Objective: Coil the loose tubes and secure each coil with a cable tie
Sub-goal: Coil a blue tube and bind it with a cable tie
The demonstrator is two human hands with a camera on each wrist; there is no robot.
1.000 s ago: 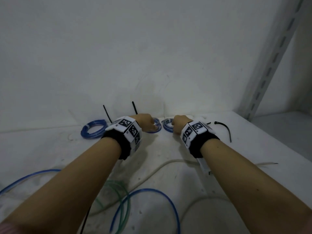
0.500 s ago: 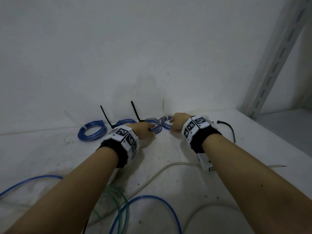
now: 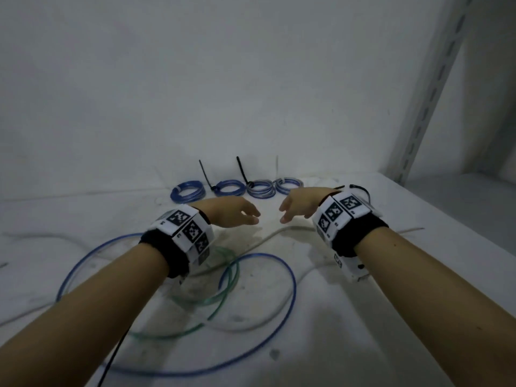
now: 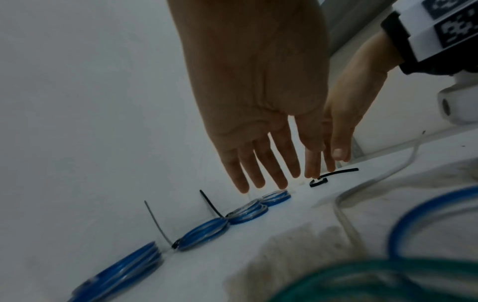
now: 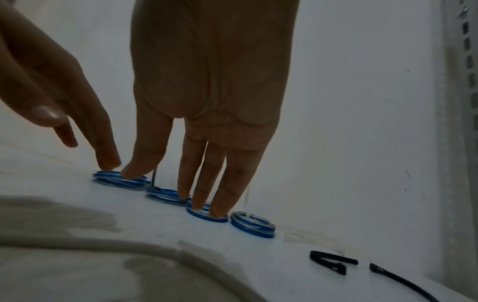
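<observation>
Several tied blue tube coils lie in a row along the back wall, among them the leftmost coil (image 3: 187, 188) (image 4: 121, 271) and the rightmost coil (image 3: 289, 185) (image 5: 252, 224). Cable-tie tails (image 3: 242, 170) stick up from them. My left hand (image 3: 245, 215) (image 4: 258, 173) and right hand (image 3: 290, 210) (image 5: 207, 183) hover just in front of the row with straight fingers, holding nothing. A loose blue tube (image 3: 279, 275), a green tube (image 3: 223, 275) and a whitish tube (image 3: 268, 236) sprawl on the white surface under my forearms. Two loose black cable ties (image 5: 333, 262) (image 4: 336, 172) lie right of the coils.
The white wall stands close behind the coils. A perforated metal shelf upright (image 3: 430, 88) rises at the right, where the surface ends in an edge. Another black cable tie (image 3: 111, 358) lies near my left forearm.
Both hands have let go of the two right-hand coils and drawn back toward me, fingers now straight. The coils stay in their row by the wall.
</observation>
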